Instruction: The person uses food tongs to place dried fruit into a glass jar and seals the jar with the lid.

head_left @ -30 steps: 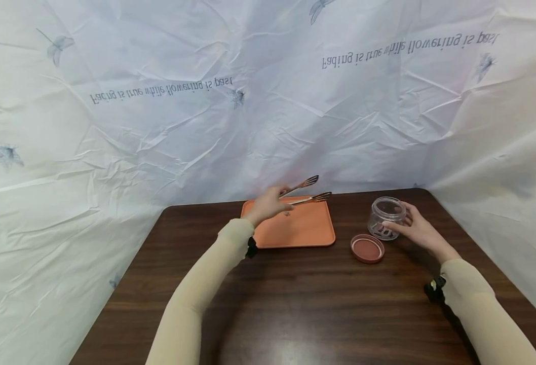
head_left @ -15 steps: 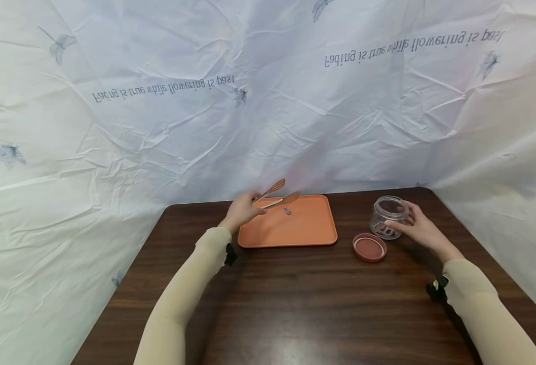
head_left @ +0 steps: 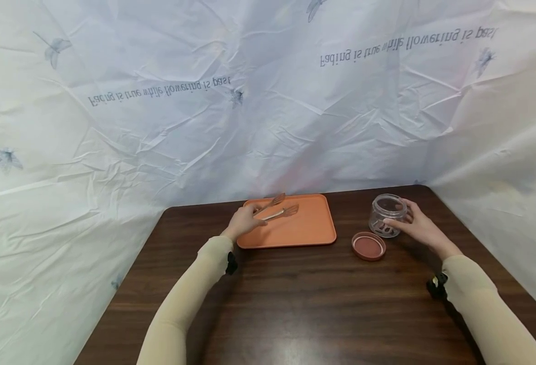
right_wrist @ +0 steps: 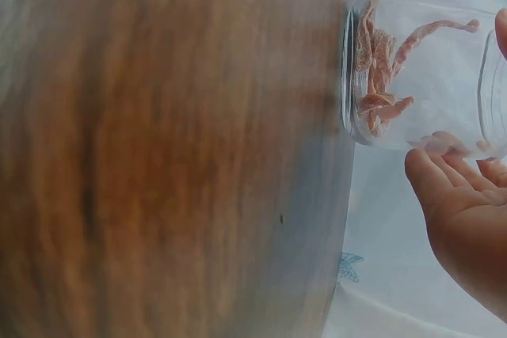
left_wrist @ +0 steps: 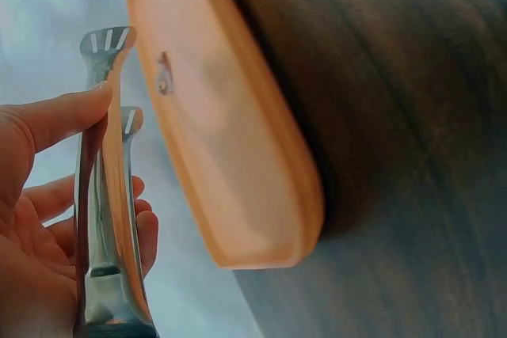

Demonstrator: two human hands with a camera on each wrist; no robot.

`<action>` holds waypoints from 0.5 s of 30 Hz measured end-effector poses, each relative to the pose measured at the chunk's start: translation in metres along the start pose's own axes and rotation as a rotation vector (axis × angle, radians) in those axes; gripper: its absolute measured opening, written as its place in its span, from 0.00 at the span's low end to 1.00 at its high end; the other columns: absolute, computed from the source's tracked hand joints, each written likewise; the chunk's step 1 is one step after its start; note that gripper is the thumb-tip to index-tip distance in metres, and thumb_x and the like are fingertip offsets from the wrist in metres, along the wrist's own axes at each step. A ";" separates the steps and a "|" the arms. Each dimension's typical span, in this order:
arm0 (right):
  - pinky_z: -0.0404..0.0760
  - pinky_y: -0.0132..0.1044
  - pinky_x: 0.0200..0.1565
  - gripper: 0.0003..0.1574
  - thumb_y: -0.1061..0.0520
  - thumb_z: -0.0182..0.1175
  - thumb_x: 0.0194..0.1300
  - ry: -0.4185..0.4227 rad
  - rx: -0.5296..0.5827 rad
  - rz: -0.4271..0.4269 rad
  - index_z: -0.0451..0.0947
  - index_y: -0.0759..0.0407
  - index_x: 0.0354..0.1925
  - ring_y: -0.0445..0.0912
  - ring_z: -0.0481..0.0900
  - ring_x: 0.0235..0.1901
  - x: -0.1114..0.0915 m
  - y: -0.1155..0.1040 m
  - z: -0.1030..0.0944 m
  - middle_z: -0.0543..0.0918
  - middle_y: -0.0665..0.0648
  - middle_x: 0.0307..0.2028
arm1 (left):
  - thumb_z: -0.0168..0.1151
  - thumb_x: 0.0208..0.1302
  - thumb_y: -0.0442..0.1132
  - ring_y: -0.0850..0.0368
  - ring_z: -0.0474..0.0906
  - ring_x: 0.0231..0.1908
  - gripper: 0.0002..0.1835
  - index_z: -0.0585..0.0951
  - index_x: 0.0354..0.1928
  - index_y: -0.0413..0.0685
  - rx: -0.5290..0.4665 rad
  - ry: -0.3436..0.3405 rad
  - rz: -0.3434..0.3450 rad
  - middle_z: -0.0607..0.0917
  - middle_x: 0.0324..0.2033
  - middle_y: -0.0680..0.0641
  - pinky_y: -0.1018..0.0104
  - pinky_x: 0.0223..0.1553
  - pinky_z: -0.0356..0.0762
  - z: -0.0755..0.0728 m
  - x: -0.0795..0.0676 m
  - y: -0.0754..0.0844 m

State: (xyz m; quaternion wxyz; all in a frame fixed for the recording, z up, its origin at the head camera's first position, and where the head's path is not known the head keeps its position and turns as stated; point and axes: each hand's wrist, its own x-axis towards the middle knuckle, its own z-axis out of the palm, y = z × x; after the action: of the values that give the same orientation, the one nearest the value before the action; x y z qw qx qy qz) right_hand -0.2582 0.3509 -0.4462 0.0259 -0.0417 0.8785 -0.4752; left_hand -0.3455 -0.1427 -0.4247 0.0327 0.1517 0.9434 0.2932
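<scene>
My left hand (head_left: 242, 221) grips a pair of metal tongs (left_wrist: 103, 219) with slotted ends, held apart above an orange tray (head_left: 315, 230). One small dark scrap (left_wrist: 165, 74) lies on the tray in the left wrist view; in the head view the tongs' ends cover its place. My right hand (head_left: 418, 229) holds a clear, open jar (head_left: 379, 215) round its side, thumb at the front. Inside the jar, several brownish, wrinkled strips (right_wrist: 379, 69) rest at the bottom. The jar stands upright on the table.
A reddish-brown lid (head_left: 369, 247) lies just in front of the jar, its hollow side up. The dark wooden table (head_left: 295, 304) meets a white printed cloth (head_left: 272, 126) along its back edge, and cloth hangs at both sides too.
The left hand has moved left across the tray with the tongs, then dipped so their ends sit lower, over the scrap. My right hand and the jar have stayed in place.
</scene>
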 end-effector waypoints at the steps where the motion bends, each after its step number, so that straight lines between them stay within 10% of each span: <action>1: 0.55 0.71 0.66 0.70 0.38 0.63 0.70 0.001 0.000 0.000 0.24 0.61 0.79 0.76 0.42 0.73 0.000 0.000 0.000 0.44 0.76 0.76 | 0.71 0.65 0.44 0.43 0.79 0.55 0.30 0.75 0.67 0.43 -0.002 -0.007 0.004 0.80 0.60 0.39 0.43 0.55 0.76 0.001 0.000 -0.001; 15: 0.55 0.71 0.66 0.69 0.38 0.63 0.70 0.007 -0.017 -0.012 0.25 0.62 0.79 0.77 0.43 0.72 0.000 0.001 0.000 0.45 0.77 0.75 | 0.68 0.68 0.44 0.49 0.80 0.44 0.28 0.75 0.65 0.39 0.015 -0.038 0.028 0.82 0.54 0.39 0.49 0.45 0.78 0.014 -0.005 -0.008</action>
State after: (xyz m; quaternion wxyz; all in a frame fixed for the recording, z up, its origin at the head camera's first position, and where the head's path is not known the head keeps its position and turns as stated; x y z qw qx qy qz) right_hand -0.2580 0.3514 -0.4469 0.0198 -0.0455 0.8824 -0.4678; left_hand -0.3406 -0.1428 -0.4407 0.0455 0.1705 0.9426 0.2836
